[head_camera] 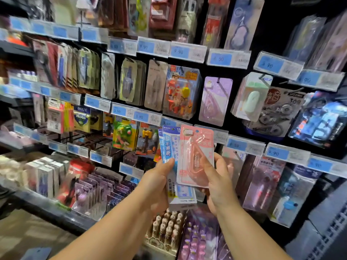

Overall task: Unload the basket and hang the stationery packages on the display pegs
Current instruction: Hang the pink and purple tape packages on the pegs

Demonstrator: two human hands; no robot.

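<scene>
Two bare forearms reach up from the bottom edge toward a dark display wall. Far left, blurred, white boxes stand on a lower shelf, with purple packs just beside them to the right. Above those hangs a green toy pack, under a row of blue price tags.

The left hand grips a stack of blue-and-white packages, thumb pressed on the front and fingers curled behind. The stack stands upright before the wall, and its top covers part of a price tag. A pink package overlaps the stack's right half and hides it there; it shows a pink tape dispenser under clear plastic. The right hand holds this pink package low down, thumb on the front and fingers curled round its right edge. Neither package hangs on the wall; both are held in the air before it.

Below the hands sits a tray of pens with small figure tops. Higher up hang a firefighter figure pack and a lilac card. Further right, a pack with a white tape roller hangs tilted. Pale pink packs hang just right of the right hand, close beside it. Far right hangs a blue pack.
</scene>
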